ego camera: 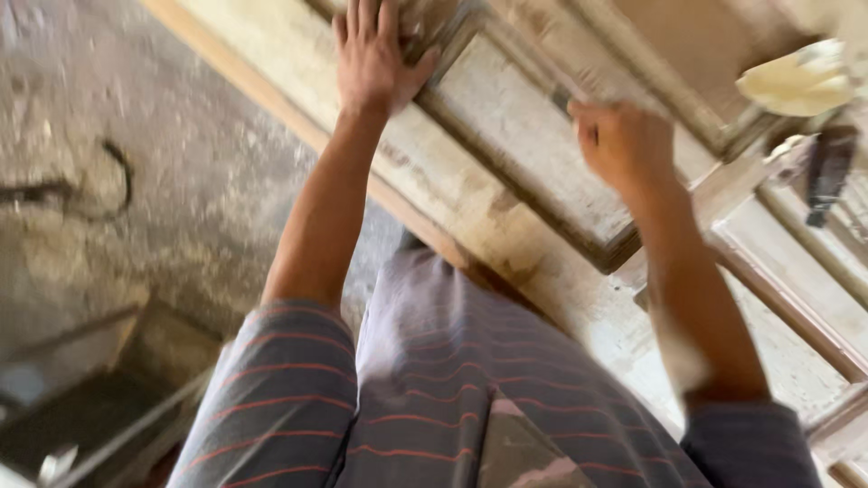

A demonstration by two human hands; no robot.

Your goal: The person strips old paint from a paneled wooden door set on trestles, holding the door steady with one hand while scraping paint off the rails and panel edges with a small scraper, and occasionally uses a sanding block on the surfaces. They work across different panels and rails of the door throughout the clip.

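**Filler work on a panelled door**

Door (533, 154) lies flat and slantwise across the view, a panelled wooden leaf with raised mouldings framing sunken rectangles. Its surface is pale and chalky, smeared with whitish filler, with darker bare wood showing along the moulding edges and at one panel corner.

The left hand (372, 56) rests flat on the door's upper rail, fingers spread wide, holding nothing; it seems to steady the body or the leaf. The right hand (624, 140) is closed in a fist round a thin tool (562, 98), only a dark stub of which shows past the knuckles; blur makes it impossible to say whether it is a scraper or a putty knife. Its tip sits on the moulding beside the central panel.

Judging by this, the step in hand is spreading or scraping filler along the moulding. The next stroke would call for even pressure along the narrow groove, keeping the blade angled to the profile so it does not gouge.

A pale lump (796, 83), perhaps putty or a rag, lies at the upper right, with a dark object (827, 172) just below it. Rough concrete floor (136, 163) lies to the left, and the striped shirt (434, 398) fills the foreground.
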